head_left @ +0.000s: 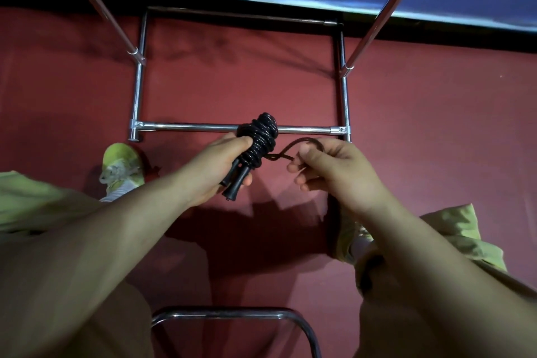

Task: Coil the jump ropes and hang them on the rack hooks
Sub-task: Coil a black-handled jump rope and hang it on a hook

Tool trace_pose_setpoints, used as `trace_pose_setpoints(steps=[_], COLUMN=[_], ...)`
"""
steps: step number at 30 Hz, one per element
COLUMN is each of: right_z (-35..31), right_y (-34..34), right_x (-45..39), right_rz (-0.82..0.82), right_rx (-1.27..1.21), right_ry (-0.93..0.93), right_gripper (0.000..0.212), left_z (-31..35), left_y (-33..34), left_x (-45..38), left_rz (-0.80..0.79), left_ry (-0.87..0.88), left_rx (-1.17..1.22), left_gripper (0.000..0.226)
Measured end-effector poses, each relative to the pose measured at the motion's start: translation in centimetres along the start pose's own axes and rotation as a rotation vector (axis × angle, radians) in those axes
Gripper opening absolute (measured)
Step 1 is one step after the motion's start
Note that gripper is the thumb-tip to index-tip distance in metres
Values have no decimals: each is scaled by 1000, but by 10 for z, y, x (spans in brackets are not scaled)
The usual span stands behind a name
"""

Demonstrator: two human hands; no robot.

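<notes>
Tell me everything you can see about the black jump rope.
The jump rope is black, glossy cord wound into a tight bundle, with two black handles side by side pointing toward the person. The left hand grips the handles and the bundle's base. A loose end of cord loops out from the bundle to the right hand, which pinches it. The bundle is held in the air, in front of the chrome rack bar, above the red floor.

One coiled black jump rope [258,136], two rope handles [236,177], two hands, one chrome rack [238,127], one yellow-green shoe [122,167]
</notes>
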State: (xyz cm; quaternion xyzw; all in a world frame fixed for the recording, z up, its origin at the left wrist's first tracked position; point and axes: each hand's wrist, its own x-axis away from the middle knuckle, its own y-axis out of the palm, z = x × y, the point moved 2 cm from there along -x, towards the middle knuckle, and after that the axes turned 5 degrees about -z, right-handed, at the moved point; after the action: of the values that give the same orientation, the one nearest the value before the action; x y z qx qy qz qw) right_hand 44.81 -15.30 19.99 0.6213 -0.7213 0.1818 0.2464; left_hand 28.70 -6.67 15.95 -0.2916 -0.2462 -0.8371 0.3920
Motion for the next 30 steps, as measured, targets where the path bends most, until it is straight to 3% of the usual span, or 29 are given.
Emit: trace_pose_setpoints(steps=[3,5,9,13,18,22,25,27,30], right_z=[1,-1,3,2,-1,-6,-10,-11,-8], right_y=[-3,-3,10,7,9,11,10,10,11], right_x=[0,0,2,1,0,3,3,3,2], right_rz=[58,69,-146,-78,37,36,32,36,65], right_rx=[182,195,-127,-481,-675,-677,-673,-677,-666], right_ry=[-157,-213,-281,-247,-147,-99,-96,-93,-94], right_gripper=[31,25,17,19,25,26,27,22,14], left_z=[-1,-1,3,7,4,2,8,10,11], left_y=[2,4,10,13,16,20,28,28,27], left_x=[1,2,5,9,15,14,13,13,16], left_rz=[-37,-57,-100,-141,-311,-358,-405,-332,-270], left_ry=[-9,-19,-35,-49,-75,-24,-35,-98,-148], left_rx=[-88,-138,-146,-56,33,28,250,193,37], left_gripper=[12,10,8,12,67,92,81,80,61])
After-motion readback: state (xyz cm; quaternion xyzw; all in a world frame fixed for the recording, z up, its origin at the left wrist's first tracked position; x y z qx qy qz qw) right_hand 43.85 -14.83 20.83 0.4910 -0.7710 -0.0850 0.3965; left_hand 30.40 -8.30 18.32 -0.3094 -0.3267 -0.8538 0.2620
